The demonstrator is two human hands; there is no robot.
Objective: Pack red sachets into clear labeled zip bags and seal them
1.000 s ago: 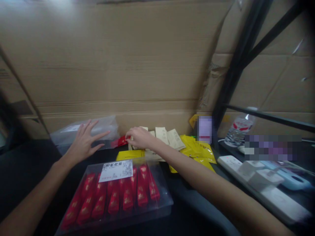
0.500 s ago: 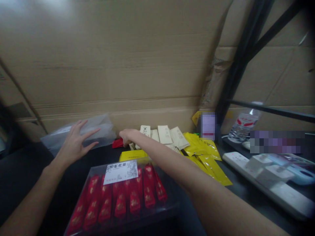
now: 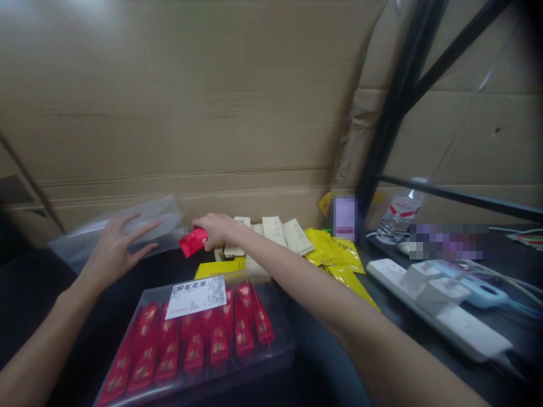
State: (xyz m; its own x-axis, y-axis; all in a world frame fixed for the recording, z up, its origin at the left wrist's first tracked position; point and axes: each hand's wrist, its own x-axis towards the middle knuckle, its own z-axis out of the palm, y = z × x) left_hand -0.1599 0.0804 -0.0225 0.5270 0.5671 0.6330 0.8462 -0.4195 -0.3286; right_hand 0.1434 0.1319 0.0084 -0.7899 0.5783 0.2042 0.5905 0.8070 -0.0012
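Note:
Between the fingers of my right hand (image 3: 218, 229) is a small red packet (image 3: 193, 242) with gold print, raised off the dark table. My left hand (image 3: 116, 243) is spread open beside a clear plastic bag (image 3: 163, 217), and its fingers hold nothing. Closer to me lies a clear plastic box (image 3: 280, 333) of red packets with gold characters, a white label (image 3: 197, 297) on its top. Behind it are a yellow packet (image 3: 223, 268) and several cream paper packets (image 3: 275, 230), partly covered by my right hand and forearm.
Yellow pouches (image 3: 339, 253) lie right of the cream packets. Farther right are a white power strip (image 3: 475, 330) with plugs, cables and a water bottle (image 3: 401, 212). A black metal frame (image 3: 384, 141) stands before the cardboard wall (image 3: 190, 102).
My right hand has lifted the red packet, which now shows more fully and tilts left. My left hand stays spread. The whole view has shifted slightly, so things appear farther left.

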